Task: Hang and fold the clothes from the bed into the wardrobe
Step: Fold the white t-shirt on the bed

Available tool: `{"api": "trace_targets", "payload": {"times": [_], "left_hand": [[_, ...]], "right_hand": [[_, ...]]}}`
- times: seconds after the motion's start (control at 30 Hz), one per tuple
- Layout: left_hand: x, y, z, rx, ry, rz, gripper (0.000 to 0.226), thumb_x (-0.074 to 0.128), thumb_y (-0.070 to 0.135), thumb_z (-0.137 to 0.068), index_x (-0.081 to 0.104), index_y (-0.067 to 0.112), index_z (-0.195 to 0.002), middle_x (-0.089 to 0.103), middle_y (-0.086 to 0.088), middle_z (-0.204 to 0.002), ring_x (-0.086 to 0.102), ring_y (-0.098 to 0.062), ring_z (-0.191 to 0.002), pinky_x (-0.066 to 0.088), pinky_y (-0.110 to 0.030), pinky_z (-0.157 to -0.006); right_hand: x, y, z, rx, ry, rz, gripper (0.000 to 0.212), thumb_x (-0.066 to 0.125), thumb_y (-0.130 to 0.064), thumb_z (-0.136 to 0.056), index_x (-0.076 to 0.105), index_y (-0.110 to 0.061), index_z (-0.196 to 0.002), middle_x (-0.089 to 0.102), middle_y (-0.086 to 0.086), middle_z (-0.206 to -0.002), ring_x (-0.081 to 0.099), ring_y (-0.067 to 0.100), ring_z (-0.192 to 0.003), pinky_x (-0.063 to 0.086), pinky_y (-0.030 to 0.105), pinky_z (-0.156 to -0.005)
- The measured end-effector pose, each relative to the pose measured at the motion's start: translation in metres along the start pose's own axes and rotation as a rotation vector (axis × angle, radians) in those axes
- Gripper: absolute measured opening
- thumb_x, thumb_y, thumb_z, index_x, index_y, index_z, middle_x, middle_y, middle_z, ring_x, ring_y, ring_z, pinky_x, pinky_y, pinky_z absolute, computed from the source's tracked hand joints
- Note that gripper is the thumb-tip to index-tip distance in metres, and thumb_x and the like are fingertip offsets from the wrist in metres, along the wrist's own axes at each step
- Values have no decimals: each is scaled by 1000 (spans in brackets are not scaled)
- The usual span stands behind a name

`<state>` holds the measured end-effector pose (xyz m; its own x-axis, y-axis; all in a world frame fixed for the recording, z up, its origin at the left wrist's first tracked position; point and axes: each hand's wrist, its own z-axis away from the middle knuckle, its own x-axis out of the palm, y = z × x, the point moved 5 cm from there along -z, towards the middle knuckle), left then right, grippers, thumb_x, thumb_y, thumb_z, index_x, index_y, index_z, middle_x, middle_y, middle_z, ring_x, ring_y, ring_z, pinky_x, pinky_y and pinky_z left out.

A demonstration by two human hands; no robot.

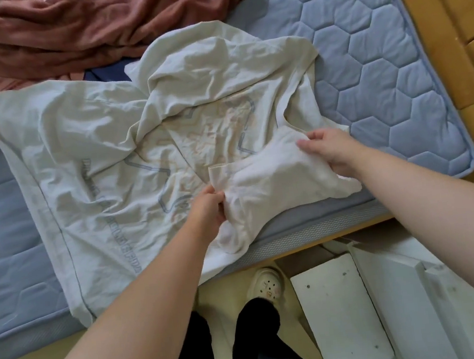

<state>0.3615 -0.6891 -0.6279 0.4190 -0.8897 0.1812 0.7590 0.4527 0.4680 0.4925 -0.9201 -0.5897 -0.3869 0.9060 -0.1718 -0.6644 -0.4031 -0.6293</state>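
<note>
**A:** What's hard to make out?

**B:** The print on the cream T-shirt [77,157]. It shows faintly through the cloth: a grey angular outline and 1 line of lettering I can't read. The shirt's upper part is folded over itself and covers some of that print. A rust-brown cloth [76,26] is bunched at the top left and cut off by the frame edge. Between it and the shirt sits a navy scrap [106,71], mostly covered, so I can't tell what it is.

**A:** Where's the shirt lying?

**B:** Spread on the quilted blue-grey mattress [381,72], its near edge hanging slightly over the side.

**A:** And the hands?

**B:** Both hold 1 sleeve [274,180]. The left hand [208,209] has its fingers curled, pinching the sleeve's hem. The right hand [331,153] grips the sleeve's other side, thumb on top, its fingers tucked under the fabric and hidden.

**A:** Any boxes or bins?

**B:** A white panel [338,310] with screw holes stands on the floor below the mattress. Whether it's a box, I can't tell.

**A:** Counts?

**B:** 1 T-shirt, 1 rust-brown cloth, 2 hands, 2 dark trouser legs [258,340], and 1 cream shoe [268,286].
</note>
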Motion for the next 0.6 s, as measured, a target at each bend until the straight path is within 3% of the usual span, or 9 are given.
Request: {"api": "trace_targets", "payload": {"times": [0.07,0.13,0.23,0.3,0.37,0.43,0.5,0.53,0.6], "left_hand": [[-14,0,-1,75,237,-226,35,46,1,-92,56,9,-124,65,-12,-111,64,-29,-93,54,-43,-85],[-15,-5,5,110,376,-428,31,57,23,-91,58,9,-119,66,-9,-110,65,-25,-94,53,-44,-90],[-3,-22,17,-34,292,-644,41,64,47,-85,60,6,-88,65,-8,-79,63,-22,-71,54,-32,-70],[10,-40,26,-144,151,-782,33,69,42,-82,56,11,-79,59,-3,-71,59,-20,-65,47,-27,-58],[17,-51,30,-90,75,-873,18,67,25,-82,55,13,-77,57,-3,-74,61,-25,-75,46,-30,-62],[11,-57,30,-27,90,-868,9,63,14,-79,61,6,-83,59,-8,-77,62,-29,-80,47,-32,-64],[1,-63,31,-48,64,-817,9,64,6,-77,64,4,-86,59,-9,-78,58,-26,-75,46,-30,-62],[-3,-66,31,-53,32,-843,6,63,4,-77,63,6,-83,57,-8,-76,55,-23,-72,45,-29,-61],[-7,-68,29,-21,2,-966,8,61,9,-80,58,13,-74,53,-6,-71,50,-19,-70,40,-27,-62]], "right_hand": [[-2,-1,-6,-34,142,106,33,60,-44,-90,65,-11,-93,64,5,-90,58,14,-70,47,27,-63],[-5,3,-3,7,89,244,44,55,-58,-87,64,-15,-82,63,0,-80,57,16,-72,47,31,-74],[-20,19,9,83,-63,642,39,60,-61,-81,63,-23,-89,57,-7,-88,52,15,-89,40,29,-83],[-19,33,17,102,-217,835,35,70,-49,-80,67,-22,-102,64,-6,-101,57,15,-97,42,26,-80],[-18,43,22,92,-280,881,20,68,-36,-85,68,-19,-96,67,0,-98,61,20,-94,42,24,-72],[-27,45,24,75,-211,806,30,59,-41,-91,64,-14,-80,63,4,-84,58,22,-79,40,26,-66],[-38,52,21,119,-115,716,45,52,-50,-92,63,-8,-82,61,6,-91,57,20,-82,45,30,-73],[-41,54,21,119,-84,809,49,48,-50,-94,61,-6,-78,59,8,-93,56,20,-81,44,31,-72],[-36,60,23,80,-42,1006,50,43,-44,-98,50,-10,-62,54,10,-78,50,24,-72,35,30,-59]]}}
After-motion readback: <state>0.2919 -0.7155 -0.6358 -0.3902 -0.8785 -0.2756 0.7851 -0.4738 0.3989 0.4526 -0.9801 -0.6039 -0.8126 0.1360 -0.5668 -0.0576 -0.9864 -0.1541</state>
